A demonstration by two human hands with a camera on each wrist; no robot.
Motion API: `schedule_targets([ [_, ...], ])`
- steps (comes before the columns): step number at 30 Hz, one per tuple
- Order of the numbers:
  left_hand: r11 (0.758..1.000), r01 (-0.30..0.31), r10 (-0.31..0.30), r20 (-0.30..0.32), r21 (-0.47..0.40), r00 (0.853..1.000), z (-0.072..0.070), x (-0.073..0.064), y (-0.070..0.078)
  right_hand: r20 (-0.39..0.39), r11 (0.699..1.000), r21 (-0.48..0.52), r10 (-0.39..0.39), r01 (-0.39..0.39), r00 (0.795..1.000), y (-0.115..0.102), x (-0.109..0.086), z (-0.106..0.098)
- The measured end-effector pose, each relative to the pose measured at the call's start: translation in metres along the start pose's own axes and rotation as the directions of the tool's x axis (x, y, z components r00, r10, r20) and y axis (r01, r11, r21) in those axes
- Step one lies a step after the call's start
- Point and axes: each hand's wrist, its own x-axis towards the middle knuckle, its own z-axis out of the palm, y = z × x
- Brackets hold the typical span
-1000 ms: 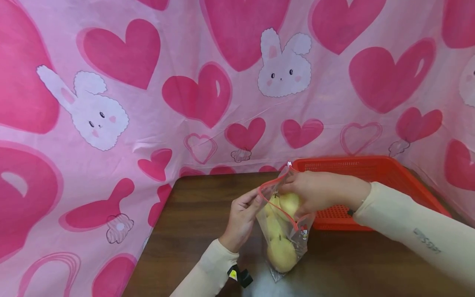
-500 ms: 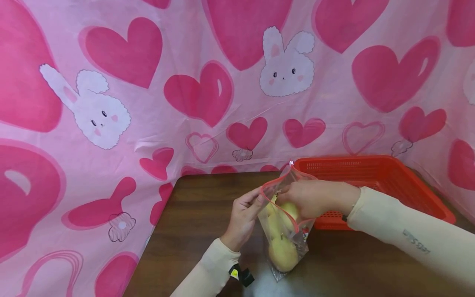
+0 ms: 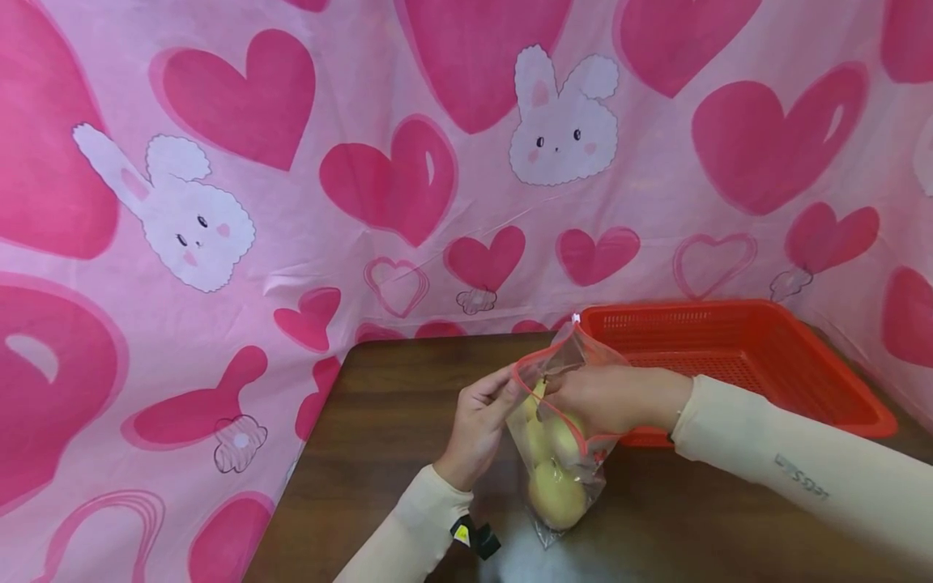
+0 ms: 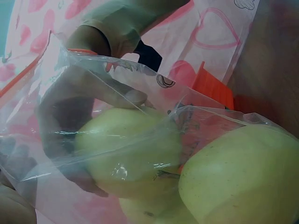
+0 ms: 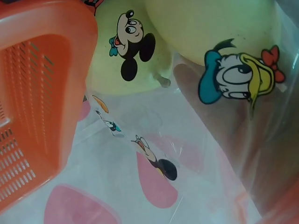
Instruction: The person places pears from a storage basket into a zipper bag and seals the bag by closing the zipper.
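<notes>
A clear zip bag (image 3: 543, 531) with a red-edged mouth stands on the table, several pale yellow pears (image 3: 556, 495) inside. My left hand (image 3: 475, 429) pinches the left edge of the bag's mouth between thumb and fingers. Through that mouth reaches my right hand (image 3: 608, 397), now within the bag. In the left wrist view its thumb and fingers curl round a pear (image 4: 128, 149), seen through the plastic, just above the other fruit. Cartoon prints show on the bag in the right wrist view, where a pear (image 5: 215, 23) touches the right hand's fingers.
A red plastic basket (image 3: 838, 389) with slotted walls sits behind and to the right of the bag, on the brown wooden table (image 3: 394, 405). Pink cloth (image 3: 408, 73) with hearts and rabbits hangs behind and to the left.
My right hand has sunk deeper into the bag, carrying the pear down and slightly left. The left hand keeps its pinch on the mouth, almost still.
</notes>
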Motion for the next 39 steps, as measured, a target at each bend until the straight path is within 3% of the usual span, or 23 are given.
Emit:
schedule_targets([
  [19,1.0,-0.002,0.002,0.034,-0.021,0.999,0.002,0.0,0.0,0.024,0.995,-0.034,-0.096,0.097,0.995,0.002,0.002,0.013],
  [32,1.0,0.003,-0.003,0.029,0.003,1.0,0.002,-0.001,0.0,0.032,0.992,-0.069,-0.106,0.108,0.994,0.001,-0.001,0.014],
  [39,1.0,-0.006,0.005,0.022,0.011,1.0,0.001,-0.001,-0.001,0.028,0.998,0.034,-0.061,0.06,0.998,0.003,-0.004,0.014],
])
